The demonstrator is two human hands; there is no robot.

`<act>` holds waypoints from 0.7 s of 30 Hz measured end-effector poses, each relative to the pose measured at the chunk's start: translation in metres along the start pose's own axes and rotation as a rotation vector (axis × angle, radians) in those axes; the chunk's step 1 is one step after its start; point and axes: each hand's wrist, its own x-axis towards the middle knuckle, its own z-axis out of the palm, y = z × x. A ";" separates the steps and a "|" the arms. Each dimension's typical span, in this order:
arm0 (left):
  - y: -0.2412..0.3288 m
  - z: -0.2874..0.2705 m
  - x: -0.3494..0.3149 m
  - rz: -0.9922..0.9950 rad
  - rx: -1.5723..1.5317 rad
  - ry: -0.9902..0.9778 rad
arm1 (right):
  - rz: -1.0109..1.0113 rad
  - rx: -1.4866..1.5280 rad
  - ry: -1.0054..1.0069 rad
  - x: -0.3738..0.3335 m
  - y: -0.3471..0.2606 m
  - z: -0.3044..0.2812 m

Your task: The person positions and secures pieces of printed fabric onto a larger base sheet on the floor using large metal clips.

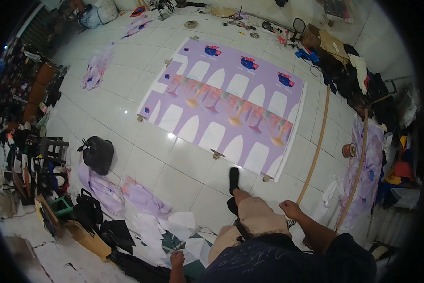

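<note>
My right hand point(290, 210) hangs loosely curled beside my thigh, with nothing visible in it. It is near the lower end of a long wooden stick point(321, 146) lying on the floor, and does not touch it. Low at my left side, my left hand point(177, 258) is also curled, seen over white and dark green scraps point(174, 238); no object shows in it. In front of my feet a large purple printed sheet point(207, 106) lies flat, with white cut-out shapes and blue-red figures. Metal clips point(216, 154) grip its edges, one of them ahead of my black-socked foot point(234, 179).
A black tied bag point(98, 154) stands left on the tiled floor, with purple printed cloth point(143, 195) nearby. A second stick point(360, 165) and a small can point(348, 150) lie right, beside more purple cloth point(373, 146). Dark clothes point(349, 80) and small tools line the walls.
</note>
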 end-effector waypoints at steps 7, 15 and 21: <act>0.084 -0.035 -0.003 0.042 -0.155 -0.018 | 0.176 -0.480 -0.310 0.051 0.040 0.017; 0.146 -0.052 0.004 0.049 -0.290 -0.093 | -0.270 -0.115 -0.009 0.169 -0.276 0.015; 0.121 -0.113 0.083 -0.030 -0.215 -0.237 | -0.345 -0.100 0.005 0.196 -0.458 0.063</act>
